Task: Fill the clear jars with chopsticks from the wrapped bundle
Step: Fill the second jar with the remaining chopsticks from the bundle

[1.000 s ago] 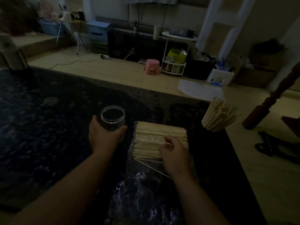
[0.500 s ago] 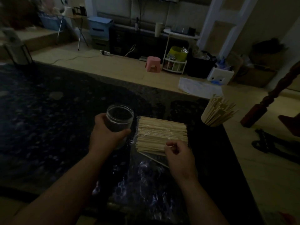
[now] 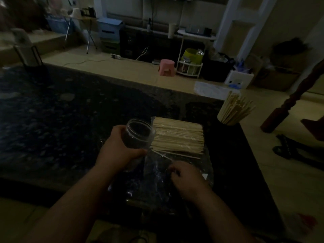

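**Feeding one stick into the jar**

Left grip (image 3: 121, 148) clasps the empty clear jar (image 3: 140, 135), tilted beside the bundle (image 3: 177, 137) on the bench (image 3: 52, 120). Right grip (image 3: 185, 178) pinches one chopstick (image 3: 163, 155); I'd aim its tip into the mouth.

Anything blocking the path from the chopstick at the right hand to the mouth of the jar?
Nothing visible does. The clear jar, gripped by the left hand, has no lid on. The loose chopstick that the right hand appears to pinch ends just beside the jar, in front of the chopstick bundle.
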A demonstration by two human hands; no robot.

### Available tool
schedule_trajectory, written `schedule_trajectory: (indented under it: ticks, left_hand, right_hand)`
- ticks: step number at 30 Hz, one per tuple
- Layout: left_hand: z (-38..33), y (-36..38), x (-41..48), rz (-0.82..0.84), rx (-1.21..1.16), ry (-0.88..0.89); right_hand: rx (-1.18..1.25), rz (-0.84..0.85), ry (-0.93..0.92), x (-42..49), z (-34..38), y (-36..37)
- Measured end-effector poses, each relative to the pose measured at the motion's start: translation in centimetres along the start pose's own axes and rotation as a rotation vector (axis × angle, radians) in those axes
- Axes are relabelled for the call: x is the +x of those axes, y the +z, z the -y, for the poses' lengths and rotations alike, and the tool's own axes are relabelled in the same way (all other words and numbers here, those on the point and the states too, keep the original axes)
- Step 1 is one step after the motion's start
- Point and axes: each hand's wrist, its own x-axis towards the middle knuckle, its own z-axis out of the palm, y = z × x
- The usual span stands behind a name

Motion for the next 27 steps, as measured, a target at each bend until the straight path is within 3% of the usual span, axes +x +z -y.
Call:
schedule_trajectory:
  ticks: [7,14,18,22,27]
  left_hand:
    - [-1.2,0.5,1.6,-0.051,0.198,0.142]
    - [-1.1,-0.3,2.6,-0.06,0.247,0.136]
    - [-0.8,-0.5,3.0,-0.062,0.247,0.138]
    - [-0.8,-0.5,2.9,-0.06,0.251,0.124]
    - [-0.8,-0.2,2.8,-0.04,0.225,0.127]
  right_hand:
    - [-0.162,-0.016,0.039,2.6,-1.9,2.3]
    - [-0.285,0.031,0.131,4.8,-1.8,3.5]
    - [-0.401,-0.079,0.123,6.6,-1.2,3.1]
    - [-0.466,-0.061,0.138,7.9,-0.9,2.7]
    - [-0.416,-0.01,0.168,8.6,-0.8,2.2]
